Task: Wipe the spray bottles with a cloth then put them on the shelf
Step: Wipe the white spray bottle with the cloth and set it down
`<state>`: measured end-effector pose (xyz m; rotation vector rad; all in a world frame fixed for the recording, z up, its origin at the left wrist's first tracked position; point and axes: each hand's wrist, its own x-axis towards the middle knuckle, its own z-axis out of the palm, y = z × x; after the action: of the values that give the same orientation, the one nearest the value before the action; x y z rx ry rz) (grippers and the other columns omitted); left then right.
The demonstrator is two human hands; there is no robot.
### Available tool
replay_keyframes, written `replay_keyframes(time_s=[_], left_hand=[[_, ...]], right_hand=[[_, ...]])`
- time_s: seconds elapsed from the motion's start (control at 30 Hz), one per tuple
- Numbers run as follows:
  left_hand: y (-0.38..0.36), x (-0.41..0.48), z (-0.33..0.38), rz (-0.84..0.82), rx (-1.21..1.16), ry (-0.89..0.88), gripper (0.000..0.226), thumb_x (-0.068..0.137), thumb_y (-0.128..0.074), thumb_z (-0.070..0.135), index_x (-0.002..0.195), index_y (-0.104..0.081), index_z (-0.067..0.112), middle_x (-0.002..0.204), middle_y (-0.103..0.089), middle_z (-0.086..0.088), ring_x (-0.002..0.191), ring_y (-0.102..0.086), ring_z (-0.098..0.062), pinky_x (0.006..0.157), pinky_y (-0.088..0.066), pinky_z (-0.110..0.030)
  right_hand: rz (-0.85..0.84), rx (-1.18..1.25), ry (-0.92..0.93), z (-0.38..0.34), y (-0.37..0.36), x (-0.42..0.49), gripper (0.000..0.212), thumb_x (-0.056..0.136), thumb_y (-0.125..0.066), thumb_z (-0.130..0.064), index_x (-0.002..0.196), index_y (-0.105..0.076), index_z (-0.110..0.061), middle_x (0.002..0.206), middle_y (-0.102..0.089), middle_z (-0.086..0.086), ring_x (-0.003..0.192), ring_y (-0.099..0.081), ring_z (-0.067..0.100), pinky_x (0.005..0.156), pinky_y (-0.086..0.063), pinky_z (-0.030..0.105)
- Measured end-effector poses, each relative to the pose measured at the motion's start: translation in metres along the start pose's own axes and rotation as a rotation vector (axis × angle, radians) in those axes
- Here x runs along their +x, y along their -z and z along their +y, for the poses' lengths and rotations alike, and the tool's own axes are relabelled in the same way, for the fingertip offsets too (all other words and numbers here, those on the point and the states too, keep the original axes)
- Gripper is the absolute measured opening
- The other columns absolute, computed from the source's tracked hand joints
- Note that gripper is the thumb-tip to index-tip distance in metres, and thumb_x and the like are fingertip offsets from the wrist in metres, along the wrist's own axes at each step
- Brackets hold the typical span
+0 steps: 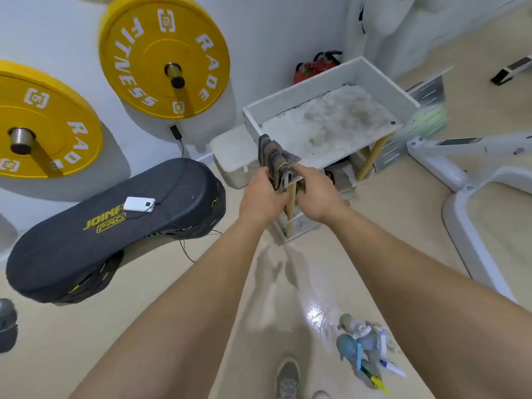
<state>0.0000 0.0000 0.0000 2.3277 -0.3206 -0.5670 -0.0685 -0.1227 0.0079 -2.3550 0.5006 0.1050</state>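
Your left hand (263, 194) and right hand (316, 194) meet at the centre of the frame, at the near corner of the white shelf (316, 82).

Cloth (276, 156): grey-brown, bunched, draped over that corner of the top tray. Your left grip is closed round its lower left part, fingers curled into the fabric. Your right grip has one digit laid straight along the tray edge against the cloth, with the other fingers curled under at the cloth's lower fold. How firmly the right grip pinches cannot be told.

Shelf: the top tray is stained and dusty and rests on wooden legs, with lower tiers partly hidden behind your hands.

Spray bottles (365, 349): a cluster lying on the floor at the lower right of the frame, well apart from both hands and the shelf. They are blurred, so the count is uncertain.

Surroundings: two yellow weight plates (164, 56) on wall pegs at the upper left. A black padded bench (115, 226) at left carries a white power bank (139, 204). A red fire extinguisher (313, 67) stands behind the shelf. One shoe (288, 375) shows at the bottom centre.
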Motion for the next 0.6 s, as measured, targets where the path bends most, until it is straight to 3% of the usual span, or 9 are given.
replay_keyframes(time_s=[0.1,0.17,0.27,0.33,0.43,0.5,0.6], left_hand=[[-0.019,0.036,-0.008,0.035,-0.182,0.051,0.078,0.08,-0.08,0.025,0.145,-0.037,0.015,0.139,-0.051,-0.003,0.125,-0.052,-0.021,0.105,-0.045,-0.039],[-0.03,0.051,-0.013,0.028,-0.264,0.073,0.068,0.084,-0.078,0.018,0.142,-0.042,0.014,0.131,-0.055,0.0,0.114,-0.054,-0.015,0.099,-0.045,-0.031],[-0.032,0.061,-0.02,0.093,-0.263,0.066,0.034,0.09,-0.071,0.016,0.121,-0.058,0.015,0.105,-0.067,0.003,0.093,-0.062,-0.013,0.088,-0.049,-0.028],[-0.025,0.059,-0.021,0.117,-0.205,0.046,0.019,0.094,-0.063,0.014,0.113,-0.063,0.017,0.085,-0.062,0.011,0.081,-0.059,-0.01,0.082,-0.049,-0.027],[-0.011,0.046,-0.01,0.1,-0.206,-0.017,0.004,0.094,-0.063,0.019,0.098,-0.064,0.02,0.079,-0.06,0.013,0.077,-0.057,-0.01,0.071,-0.045,-0.022],[-0.002,0.03,0.0,0.091,-0.209,-0.067,0.008,0.093,-0.063,0.021,0.087,-0.062,0.015,0.079,-0.061,0.008,0.076,-0.055,-0.013,0.072,-0.044,-0.027],[0.008,-0.002,0.016,0.059,-0.258,-0.072,0.014,0.093,-0.06,0.021,0.083,-0.059,0.011,0.078,-0.059,0.003,0.074,-0.052,-0.014,0.069,-0.041,-0.029]], right_hand=[[0.052,-0.072,-0.025,0.009,-0.018,0.035,0.072,0.09,-0.049,-0.007,0.156,-0.029,-0.026,0.148,-0.049,0.006,0.132,-0.044,0.035,0.103,-0.044,0.049],[0.053,-0.027,-0.035,0.015,-0.029,0.052,0.073,0.089,-0.052,-0.007,0.155,-0.032,-0.029,0.136,-0.06,0.008,0.126,-0.049,0.035,0.097,-0.049,0.047],[0.149,0.134,-0.056,0.023,-0.036,0.065,0.055,0.09,-0.066,-0.014,0.142,-0.054,-0.025,0.125,-0.069,0.004,0.116,-0.062,0.024,0.097,-0.052,0.038],[0.174,0.21,-0.074,0.022,-0.035,0.065,0.044,0.087,-0.073,-0.017,0.13,-0.065,-0.022,0.116,-0.072,-0.001,0.104,-0.065,0.014,0.093,-0.051,0.029],[0.192,0.245,-0.102,0.014,-0.024,0.059,0.023,0.089,-0.074,-0.019,0.112,-0.072,-0.019,0.094,-0.069,-0.007,0.085,-0.06,0.009,0.085,-0.053,0.03],[0.204,0.221,-0.102,0.004,-0.015,0.046,0.012,0.092,-0.07,-0.019,0.103,-0.073,-0.017,0.086,-0.062,-0.011,0.08,-0.057,0.009,0.081,-0.051,0.032],[0.191,0.262,-0.118,-0.009,-0.004,0.009,0.009,0.096,-0.062,-0.024,0.098,-0.066,-0.017,0.099,-0.06,-0.004,0.092,-0.058,0.014,0.087,-0.048,0.034]])
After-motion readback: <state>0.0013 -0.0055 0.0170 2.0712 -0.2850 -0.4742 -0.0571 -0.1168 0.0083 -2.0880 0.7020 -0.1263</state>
